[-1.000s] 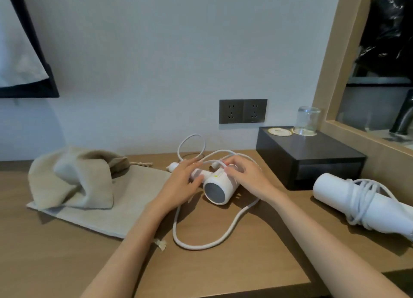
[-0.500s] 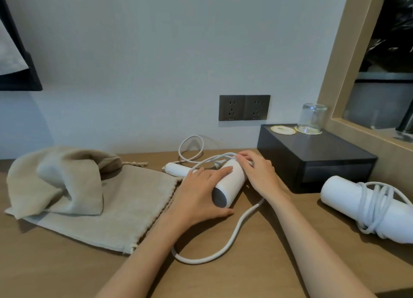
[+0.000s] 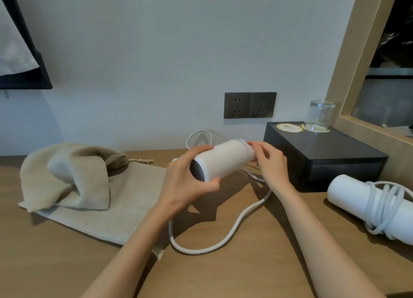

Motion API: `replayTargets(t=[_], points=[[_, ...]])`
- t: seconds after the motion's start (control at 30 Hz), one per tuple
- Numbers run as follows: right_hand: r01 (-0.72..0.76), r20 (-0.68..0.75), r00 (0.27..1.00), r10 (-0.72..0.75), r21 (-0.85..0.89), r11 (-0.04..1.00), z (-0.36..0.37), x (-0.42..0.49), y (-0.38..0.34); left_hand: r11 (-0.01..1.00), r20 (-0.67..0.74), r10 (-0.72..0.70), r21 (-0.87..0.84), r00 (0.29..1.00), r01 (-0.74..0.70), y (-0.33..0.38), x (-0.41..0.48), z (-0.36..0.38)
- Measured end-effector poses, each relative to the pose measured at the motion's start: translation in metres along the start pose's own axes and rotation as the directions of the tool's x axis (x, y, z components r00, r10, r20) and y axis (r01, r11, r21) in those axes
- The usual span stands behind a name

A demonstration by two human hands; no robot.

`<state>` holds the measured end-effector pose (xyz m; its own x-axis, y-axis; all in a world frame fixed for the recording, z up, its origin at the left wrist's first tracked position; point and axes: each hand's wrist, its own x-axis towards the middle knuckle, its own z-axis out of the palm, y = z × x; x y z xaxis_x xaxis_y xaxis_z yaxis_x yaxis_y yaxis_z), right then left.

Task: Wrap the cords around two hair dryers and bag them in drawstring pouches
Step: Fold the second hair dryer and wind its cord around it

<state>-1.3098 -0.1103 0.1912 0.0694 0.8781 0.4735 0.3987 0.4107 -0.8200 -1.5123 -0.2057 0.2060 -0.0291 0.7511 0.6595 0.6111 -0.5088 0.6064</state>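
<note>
1. One loose cord (image 3: pixel 214 246) is lying looped on the worktop (image 3: pixel 67 264), nearest the viewer.
2. Left hand (image 3: pixel 187 184) is holding the hair dryer (image 3: pixel 221 161) above the worktop, fingers wrapped round its dark front end.
3. Right hand (image 3: pixel 271 161) is clasping the far end with curled fingers.
4. Beige pouches (image 3: pixel 125 199) are lying at left.
5. Second hair dryer (image 3: pixel 348 197), already cord-wound, is resting at right, near a black box (image 3: pixel 330 154).

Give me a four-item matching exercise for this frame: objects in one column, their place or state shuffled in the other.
1. centre hair dryer
2. right hair dryer
3. glass
4. flat pouch

A. on the black box
B. cord wound round it
C. gripped by the left hand
D. partly under the crumpled pouch

Pairs: 1-C, 2-B, 3-A, 4-D
</note>
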Motion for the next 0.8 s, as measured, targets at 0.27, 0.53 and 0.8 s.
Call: replayTargets(t=[0.27, 0.53, 0.8], points=[[0.165, 0.164, 0.97, -0.181, 0.106, 0.98, 0.016, -0.016, -0.035, 0.752, -0.172, -0.367, -0.634, 0.914, 0.183, 0.004, 0.019, -0.038], [0.334, 0.365, 0.88, -0.303, -0.023, 0.942, 0.037, -0.034, -0.04, 0.139, 0.056, -0.563, -0.977, 0.825, 0.161, 0.011, 0.02, -0.037], [0.389, 0.404, 0.889, -0.213, -0.423, 0.818, 0.028, -0.038, -0.036, 0.083, 0.141, -0.546, -0.972, 0.826, 0.22, 0.01, 0.018, -0.032]])
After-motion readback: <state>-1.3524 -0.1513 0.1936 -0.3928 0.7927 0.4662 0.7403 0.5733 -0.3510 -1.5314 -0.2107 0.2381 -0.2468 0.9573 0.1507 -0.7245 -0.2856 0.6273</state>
